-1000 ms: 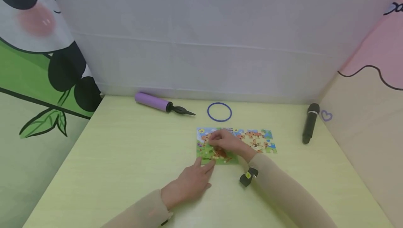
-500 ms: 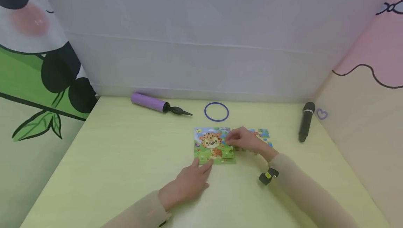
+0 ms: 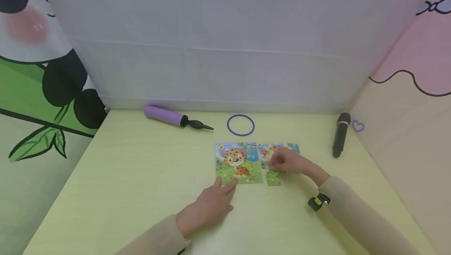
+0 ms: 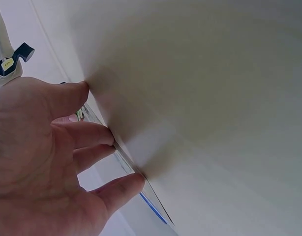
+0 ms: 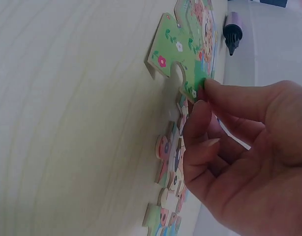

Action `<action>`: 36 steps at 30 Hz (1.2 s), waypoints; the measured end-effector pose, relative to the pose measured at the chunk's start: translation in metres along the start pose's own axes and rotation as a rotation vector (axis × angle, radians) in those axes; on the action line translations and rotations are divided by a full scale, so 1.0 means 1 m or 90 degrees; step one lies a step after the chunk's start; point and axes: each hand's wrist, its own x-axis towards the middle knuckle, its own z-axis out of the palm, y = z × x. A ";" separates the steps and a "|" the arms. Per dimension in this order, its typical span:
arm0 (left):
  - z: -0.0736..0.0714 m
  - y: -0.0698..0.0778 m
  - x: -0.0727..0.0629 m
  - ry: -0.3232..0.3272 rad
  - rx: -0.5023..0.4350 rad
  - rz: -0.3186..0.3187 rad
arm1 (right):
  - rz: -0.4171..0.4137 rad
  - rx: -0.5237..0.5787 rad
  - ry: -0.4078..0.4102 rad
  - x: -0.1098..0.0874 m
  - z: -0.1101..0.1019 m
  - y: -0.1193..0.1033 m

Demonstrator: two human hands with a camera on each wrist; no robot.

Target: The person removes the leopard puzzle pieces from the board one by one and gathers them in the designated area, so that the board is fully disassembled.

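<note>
In the head view a square leopard picture board lies flat on the table. My left hand rests at its lower edge, two fingertips on the border; in the left wrist view the fingers are spread along the thin edge. My right hand is just right of the board, above a patch of puzzle pieces. It pinches a green jigsaw piece with printed flowers between thumb and fingertips, and that piece sticks out below the hand in the head view. The hand covers part of the patch.
Behind the board lies a thin blue ring. A purple hand pump with a black nozzle is at the back left, and a black microphone at the right. A pale cloth wall borders the table's far edge.
My right hand has moved right from over the leopard picture to the loose pieces, carrying the green jigsaw piece and uncovering the picture. The left hand stays at the board's lower edge.
</note>
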 end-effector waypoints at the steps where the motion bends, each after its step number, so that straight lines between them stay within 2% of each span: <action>1: 0.000 0.000 0.000 -0.001 0.000 0.001 | -0.005 -0.011 0.003 -0.001 0.001 0.000; 6: 0.001 0.000 0.000 -0.001 0.000 0.002 | -0.033 -0.046 0.014 0.001 0.006 -0.002; 12: 0.002 0.000 0.001 0.002 -0.001 0.003 | -0.016 -0.094 0.029 0.003 0.010 0.000; 26: 0.002 -0.001 0.001 0.005 0.011 0.005 | -0.043 -0.097 0.078 0.007 0.012 -0.005; 32: 0.003 -0.001 0.001 0.005 0.014 0.005 | -0.060 -0.067 0.081 0.018 0.025 -0.018; 36: 0.003 -0.001 0.000 0.007 0.017 0.005 | -0.046 -0.058 0.076 0.028 0.035 -0.027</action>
